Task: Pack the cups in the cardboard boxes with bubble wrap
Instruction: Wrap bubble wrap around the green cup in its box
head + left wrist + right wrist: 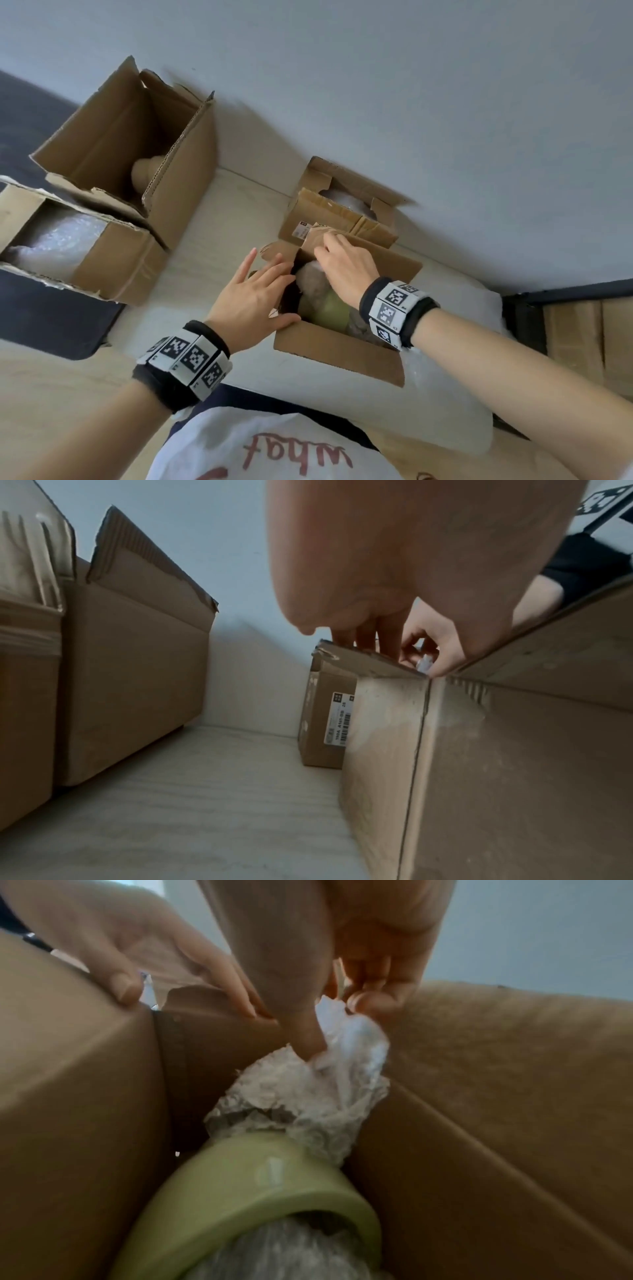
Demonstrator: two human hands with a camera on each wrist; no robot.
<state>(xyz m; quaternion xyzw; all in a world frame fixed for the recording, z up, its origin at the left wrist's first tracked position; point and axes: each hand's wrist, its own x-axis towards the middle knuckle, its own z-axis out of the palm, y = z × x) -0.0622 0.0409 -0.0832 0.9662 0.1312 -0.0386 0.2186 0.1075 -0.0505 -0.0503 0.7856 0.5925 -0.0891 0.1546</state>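
Closest to the right wrist camera lay the green cup [246,1185], on its side in the near cardboard box [337,356], its mouth stuffed with bubble wrap and a crumpled wad of bubble wrap [308,1091] packed against its far end. From that view I could see my right hand [346,969] pinching the top of the wad between thumb and fingertips, a detail the head camera hid behind the back of the hand [342,270]. My left hand [255,301] was spread wide, fingers straight, with the thumb lying along the box's near-left edge; the right wrist view showed those fingers [219,985] resting over the box wall. The left wrist camera saw nothing of the cup, only the outer wall of the box [479,764] and, behind it, a smaller box with a barcode label [322,721]. Only the head view took in the whole table [212,240]: that smaller box [339,212] with wrap inside, a tall open box [137,150] at the far left, and beside it a box holding bubble wrap [113,260]. A loose sheet of bubble wrap [445,394] lay under and to the right of the near box.
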